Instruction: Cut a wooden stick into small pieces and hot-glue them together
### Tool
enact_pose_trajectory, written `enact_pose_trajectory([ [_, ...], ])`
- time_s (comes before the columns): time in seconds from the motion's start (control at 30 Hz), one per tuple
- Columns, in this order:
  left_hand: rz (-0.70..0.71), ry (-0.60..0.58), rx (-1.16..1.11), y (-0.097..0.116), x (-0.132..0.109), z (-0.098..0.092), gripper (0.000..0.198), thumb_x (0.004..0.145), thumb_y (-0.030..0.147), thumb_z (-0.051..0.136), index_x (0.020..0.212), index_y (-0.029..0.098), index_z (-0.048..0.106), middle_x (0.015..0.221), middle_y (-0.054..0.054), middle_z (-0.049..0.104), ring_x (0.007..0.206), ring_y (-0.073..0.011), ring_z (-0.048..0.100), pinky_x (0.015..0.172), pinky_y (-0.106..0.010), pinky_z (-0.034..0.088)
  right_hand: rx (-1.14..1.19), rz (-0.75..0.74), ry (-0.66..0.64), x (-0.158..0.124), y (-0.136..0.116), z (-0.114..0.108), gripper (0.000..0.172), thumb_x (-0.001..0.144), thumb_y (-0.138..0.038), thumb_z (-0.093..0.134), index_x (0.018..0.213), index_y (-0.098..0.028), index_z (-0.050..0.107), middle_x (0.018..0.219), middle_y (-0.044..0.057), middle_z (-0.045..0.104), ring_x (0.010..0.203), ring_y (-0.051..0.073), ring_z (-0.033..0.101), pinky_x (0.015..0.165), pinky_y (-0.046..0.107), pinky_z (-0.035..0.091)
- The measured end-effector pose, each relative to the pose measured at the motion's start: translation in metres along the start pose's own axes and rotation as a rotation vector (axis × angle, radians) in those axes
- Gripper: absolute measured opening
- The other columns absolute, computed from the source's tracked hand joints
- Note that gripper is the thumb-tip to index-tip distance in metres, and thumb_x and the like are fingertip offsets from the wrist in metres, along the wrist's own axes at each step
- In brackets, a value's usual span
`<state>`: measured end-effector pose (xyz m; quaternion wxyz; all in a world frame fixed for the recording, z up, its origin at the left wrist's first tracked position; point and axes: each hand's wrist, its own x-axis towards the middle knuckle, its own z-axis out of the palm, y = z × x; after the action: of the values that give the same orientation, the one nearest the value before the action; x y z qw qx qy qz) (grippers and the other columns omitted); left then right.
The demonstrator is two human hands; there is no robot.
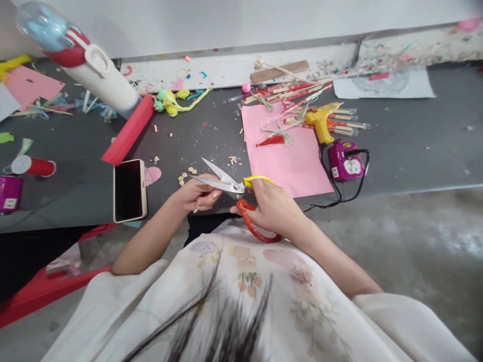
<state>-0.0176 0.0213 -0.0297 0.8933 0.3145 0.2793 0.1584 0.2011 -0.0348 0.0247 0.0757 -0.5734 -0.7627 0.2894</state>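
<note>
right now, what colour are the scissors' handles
Yellow handle and orange-red handle, best seen in the head view.

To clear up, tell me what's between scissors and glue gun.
In the head view, pink paper with a red tassel lies between scissors and glue gun.

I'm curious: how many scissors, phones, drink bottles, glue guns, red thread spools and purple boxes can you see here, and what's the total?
Scissors: 1
Phone: 1
Drink bottle: 1
Glue gun: 1
Red thread spool: 1
Purple boxes: 2
Total: 7
</note>
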Motion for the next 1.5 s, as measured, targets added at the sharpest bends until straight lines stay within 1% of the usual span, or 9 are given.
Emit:
enact_pose_trajectory([
  [0.13, 0.009, 0.112, 0.086, 0.001, 0.000, 0.004, 0.035, 0.071, 0.046, 0.072, 0.066, 0.014, 0.057, 0.035, 0.008, 0.032, 0.028, -0.0018, 0.015, 0.029, -0.014, 0.013, -0.014, 0.047, 0.013, 0.001, 0.000, 0.001, 0.047, 0.083, -0.062, 0.051, 0.094, -0.016, 0.054, 0.087, 0.013, 0.066, 0.084, 0.028, 0.062, 0.069, 0.036, 0.042],
  [0.23, 0.112, 0.267, 0.278, 0.004, 0.000, 0.014, 0.034, 0.077, 0.048, 0.066, 0.077, 0.014, 0.058, 0.043, 0.007, 0.040, 0.032, -0.0024, 0.020, 0.033, -0.016, 0.015, -0.011, 0.112, 0.019, 0.001, -0.001, 0.002, 0.048, 0.082, -0.064, 0.053, 0.092, -0.016, 0.053, 0.085, 0.012, 0.065, 0.083, 0.029, 0.063, 0.067, 0.036, 0.043],
  [0.33, 0.315, 0.463, 0.730, 0.008, -0.001, 0.027, 0.032, 0.087, 0.043, 0.054, 0.071, 0.015, 0.057, 0.049, 0.004, 0.048, 0.039, -0.0048, 0.034, 0.040, -0.018, 0.026, -0.007, 0.148, 0.023, 0.002, -0.002, 0.002, 0.048, 0.082, -0.062, 0.053, 0.094, -0.015, 0.053, 0.088, 0.014, 0.065, 0.085, 0.031, 0.063, 0.070, 0.037, 0.045],
  [0.4, 0.384, 0.541, 1.049, 0.010, -0.003, 0.034, 0.038, 0.091, 0.034, 0.047, 0.060, 0.015, 0.054, 0.048, 0.002, 0.049, 0.045, -0.0064, 0.042, 0.047, -0.019, 0.031, -0.007, 0.118, 0.038, 0.001, -0.001, 0.003, 0.050, 0.082, -0.060, 0.054, 0.099, -0.013, 0.053, 0.093, 0.016, 0.064, 0.091, 0.033, 0.062, 0.075, 0.040, 0.047],
  [0.47, 0.412, 0.569, 1.213, 0.012, -0.006, 0.039, 0.043, 0.093, 0.029, 0.042, 0.054, 0.015, 0.053, 0.045, 0.002, 0.049, 0.047, -0.0074, 0.045, 0.051, -0.020, 0.032, 0.004, 0.068, 0.043, 0.000, 0.001, 0.004, 0.054, 0.082, -0.061, 0.054, 0.103, -0.012, 0.051, 0.097, 0.018, 0.063, 0.097, 0.035, 0.061, 0.079, 0.043, 0.047],
  [0.87, 0.415, 0.524, 1.129, 0.018, -0.014, 0.053, 0.040, 0.092, 0.023, 0.039, 0.055, 0.016, 0.053, 0.042, 0.004, 0.046, 0.041, -0.0066, 0.042, 0.048, -0.020, 0.033, 0.087, -0.054, 0.120, -0.003, 0.007, 0.008, 0.052, 0.081, -0.064, 0.053, 0.100, -0.016, 0.047, 0.096, 0.016, 0.059, 0.095, 0.033, 0.058, 0.080, 0.046, 0.050],
  [1.2, 0.456, 0.560, 1.330, 0.012, -0.011, 0.045, 0.044, 0.094, 0.025, 0.037, 0.055, 0.016, 0.055, 0.045, 0.003, 0.051, 0.042, -0.0070, 0.044, 0.051, -0.021, 0.035, 0.080, 0.002, 0.065, -0.001, 0.006, 0.006, 0.052, 0.082, -0.063, 0.053, 0.100, -0.014, 0.049, 0.092, 0.014, 0.061, 0.087, 0.029, 0.059, 0.073, 0.041, 0.047],
  [1.37, 0.587, 0.622, 1.454, 0.004, -0.006, 0.040, 0.036, 0.091, 0.023, 0.039, 0.058, 0.017, 0.051, 0.051, 0.002, 0.054, 0.046, -0.0086, 0.047, 0.052, -0.022, 0.035, 0.067, 0.066, 0.009, -0.001, 0.003, 0.006, 0.049, 0.085, -0.063, 0.048, 0.096, -0.015, 0.050, 0.091, 0.013, 0.063, 0.084, 0.027, 0.060, 0.070, 0.036, 0.044],
  [1.5, 0.660, 0.673, 1.486, 0.000, -0.003, 0.036, 0.028, 0.090, 0.023, 0.041, 0.068, 0.016, 0.058, 0.055, 0.001, 0.057, 0.050, -0.0103, 0.050, 0.052, -0.022, 0.035, 0.091, 0.134, -0.049, 0.000, -0.001, 0.006, 0.048, 0.087, -0.063, 0.045, 0.094, -0.016, 0.050, 0.088, 0.011, 0.065, 0.078, 0.025, 0.062, 0.066, 0.033, 0.041],
])
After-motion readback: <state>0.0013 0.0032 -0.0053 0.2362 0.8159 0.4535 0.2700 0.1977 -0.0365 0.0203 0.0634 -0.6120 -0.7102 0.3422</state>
